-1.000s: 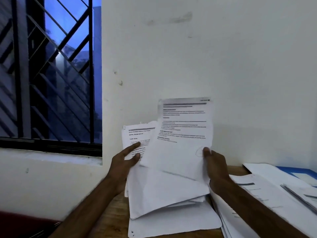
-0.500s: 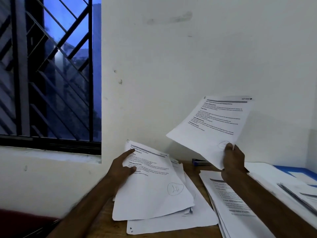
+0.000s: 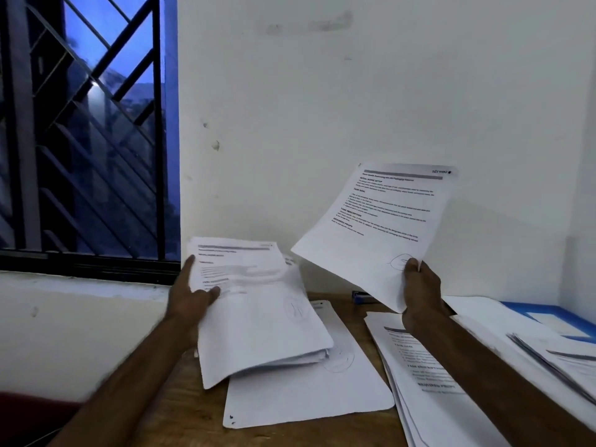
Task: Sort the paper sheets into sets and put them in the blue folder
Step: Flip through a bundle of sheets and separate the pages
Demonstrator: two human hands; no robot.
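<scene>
My left hand (image 3: 192,298) grips a thick stack of printed sheets (image 3: 258,311) by its left edge, thumb on top, and holds it tilted above the wooden table (image 3: 180,414). My right hand (image 3: 419,285) pinches the lower corner of a single printed sheet (image 3: 380,221), raised in front of the wall, with a circled number beside my thumb. Below the stack lies one loose sheet (image 3: 306,395) on the table. Under my right forearm rests another pile of sheets (image 3: 429,382). The blue folder (image 3: 541,317) lies at the far right, partly covered by papers.
A white wall rises just behind the table. A barred window (image 3: 84,130) with a dark sill fills the left. A small blue object (image 3: 361,297) sits against the wall behind the raised sheet. More fanned papers (image 3: 561,359) lie over the folder at the right edge.
My right hand has pulled one sheet off the stack and carried it to the right and up. My left hand has lowered and tilted the stack over the table.
</scene>
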